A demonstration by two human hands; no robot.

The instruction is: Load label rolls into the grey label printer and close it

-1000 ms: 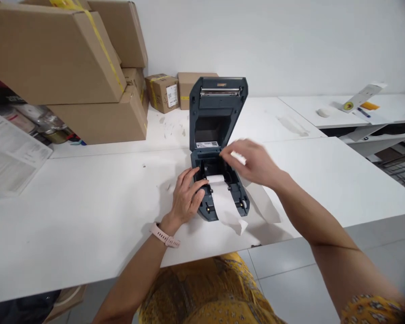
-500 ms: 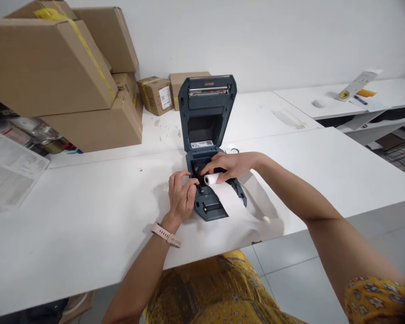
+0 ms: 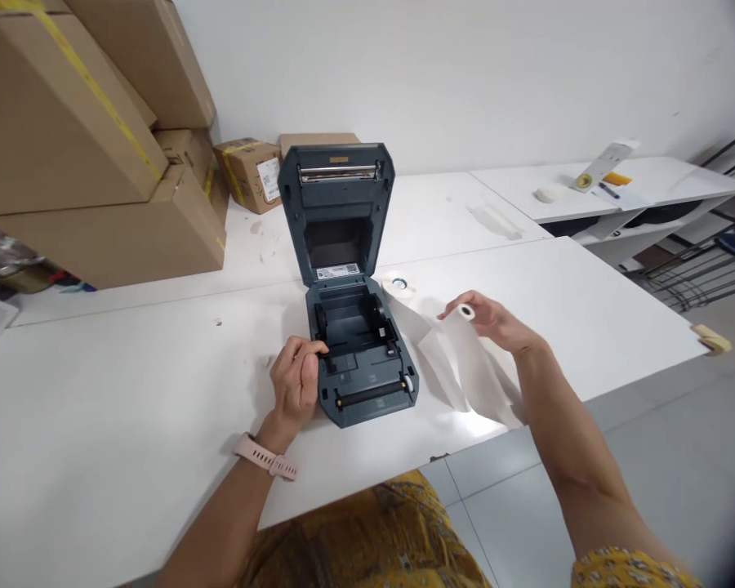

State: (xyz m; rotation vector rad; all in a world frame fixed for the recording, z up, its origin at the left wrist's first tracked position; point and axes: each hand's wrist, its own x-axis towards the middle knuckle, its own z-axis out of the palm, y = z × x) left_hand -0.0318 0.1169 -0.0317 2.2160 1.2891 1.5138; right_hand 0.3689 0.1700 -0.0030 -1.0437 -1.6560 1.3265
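A dark grey label printer (image 3: pixel 367 359) stands on the table with its lid (image 3: pixel 340 212) raised and its roll bay bare. My left hand (image 3: pixel 297 376), a pink band at its wrist, has its fingers curled over the printer's left edge. To the right of the printer, my right hand (image 3: pixel 493 318) holds a small white paper roll (image 3: pixel 465 312) by its end, off the table. From it a long white strip (image 3: pixel 474 363) hangs down to the tabletop. Another roll (image 3: pixel 398 286) lies flat behind, beside the printer's rear right corner, with a strip of backing paper near it.
Cardboard boxes (image 3: pixel 104 233) are stacked at the left, with a smaller taped box (image 3: pixel 248 175) near the wall. On the far right table lie a tape roll (image 3: pixel 583 181), a blue pen (image 3: pixel 608 190) and papers. A wire rack (image 3: pixel 698 278) stands beyond the right edge.
My right hand has lifted the paper roll out of the printer and carried it to the right, its strip trailing. My left hand stays at the printer's left edge. The view has shifted right.
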